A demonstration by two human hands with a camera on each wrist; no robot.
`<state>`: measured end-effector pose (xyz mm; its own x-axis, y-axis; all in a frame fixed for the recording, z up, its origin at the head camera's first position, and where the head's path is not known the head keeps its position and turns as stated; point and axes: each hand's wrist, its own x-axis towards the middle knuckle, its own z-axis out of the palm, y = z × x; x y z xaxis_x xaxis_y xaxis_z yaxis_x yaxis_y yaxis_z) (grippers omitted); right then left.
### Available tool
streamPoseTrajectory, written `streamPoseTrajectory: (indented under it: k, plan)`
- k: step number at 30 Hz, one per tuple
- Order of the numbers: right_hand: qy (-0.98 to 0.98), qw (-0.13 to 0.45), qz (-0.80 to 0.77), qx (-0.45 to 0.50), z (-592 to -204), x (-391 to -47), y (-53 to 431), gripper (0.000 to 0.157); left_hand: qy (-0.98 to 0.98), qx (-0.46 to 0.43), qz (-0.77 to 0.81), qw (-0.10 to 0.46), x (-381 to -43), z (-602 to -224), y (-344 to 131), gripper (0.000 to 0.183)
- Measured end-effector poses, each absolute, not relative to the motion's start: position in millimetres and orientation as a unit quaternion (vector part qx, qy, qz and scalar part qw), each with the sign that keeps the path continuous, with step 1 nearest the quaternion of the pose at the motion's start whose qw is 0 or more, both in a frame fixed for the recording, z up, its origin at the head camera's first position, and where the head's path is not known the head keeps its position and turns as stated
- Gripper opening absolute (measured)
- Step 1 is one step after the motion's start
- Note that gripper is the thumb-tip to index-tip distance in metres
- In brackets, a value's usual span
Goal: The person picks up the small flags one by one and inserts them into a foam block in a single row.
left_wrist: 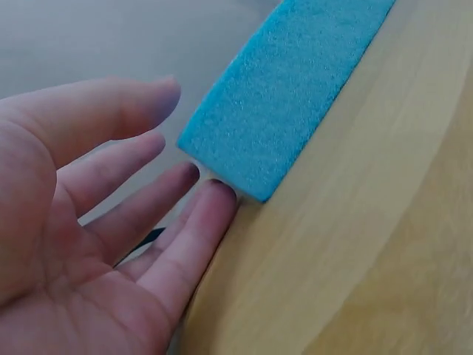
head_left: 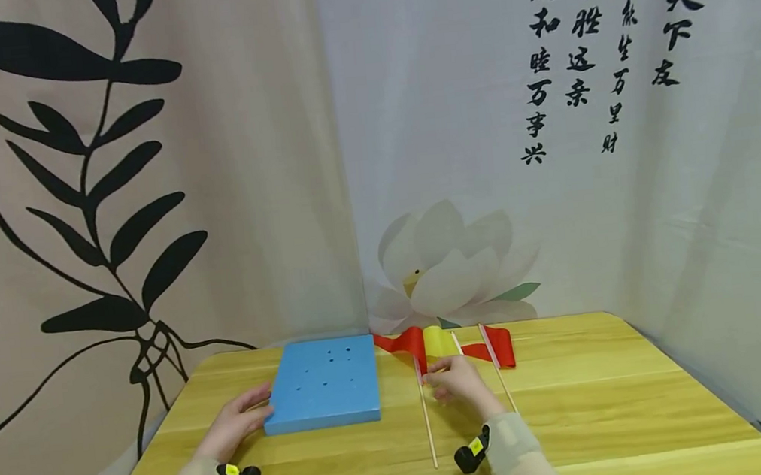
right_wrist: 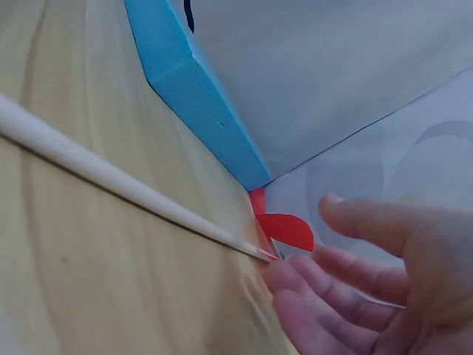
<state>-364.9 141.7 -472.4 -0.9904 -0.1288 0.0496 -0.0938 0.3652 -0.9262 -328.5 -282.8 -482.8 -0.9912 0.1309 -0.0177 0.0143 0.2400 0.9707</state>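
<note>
A blue foam board [head_left: 334, 404] with several small holes in its top lies flat on the table. My left hand [head_left: 235, 424] is at its left edge, fingers loosely spread; in the left wrist view the fingertips reach the board's lower corner. To the board's right lies a small red flag [head_left: 412, 343] on a thin pale stick [head_left: 428, 429]. Beside that stick is my right hand [head_left: 460, 383], its thumb apart from the fingers in the right wrist view and its fingertips close to the stick's far part. Whether they touch it, I cannot tell.
A yellow flag [head_left: 438, 342] and another red flag [head_left: 502, 347] on a stick lie behind and right of my right hand. The wooden table [head_left: 613, 413] ends at a printed curtain [head_left: 265, 164] along the back.
</note>
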Motion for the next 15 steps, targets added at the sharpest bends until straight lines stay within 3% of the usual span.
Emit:
streamPoseTrajectory:
  k: [10, 15]
  plan:
    - [0.809, 0.085, -0.576, -0.081, -484, -360, 137, 0.015, 0.798, 0.048, 0.598, 0.051, -327, -490, -289, 0.059]
    - [0.822, 0.072, -0.562, -0.057, -483, -357, 131, 0.015, 0.796, 0.043, 0.602, 0.051, -327, -492, -288, 0.059]
